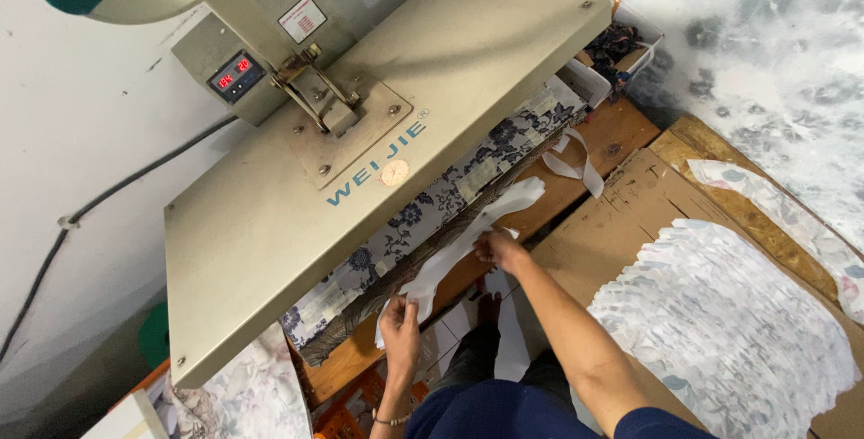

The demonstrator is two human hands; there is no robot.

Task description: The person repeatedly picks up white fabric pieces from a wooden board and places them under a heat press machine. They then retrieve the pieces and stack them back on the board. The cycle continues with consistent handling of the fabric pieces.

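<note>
One heat press (360, 160) with one red digital display (236, 74). Two hands: left (400, 324), right (500, 248), both on one long white fabric strip (468, 241). One more loose white strip (576, 164) on the desk (621, 133). One fanned stack of printed pieces (720, 331). One black cable (108, 191)

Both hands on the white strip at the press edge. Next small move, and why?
Probably slide the white fabric strip a little further onto the floral-covered lower platen and flatten it. The left hand pinches its near end and the right hand holds its middle, yet the strip hangs along the platen's front edge, slack and curved, with the beige upper plate raised above it.
</note>
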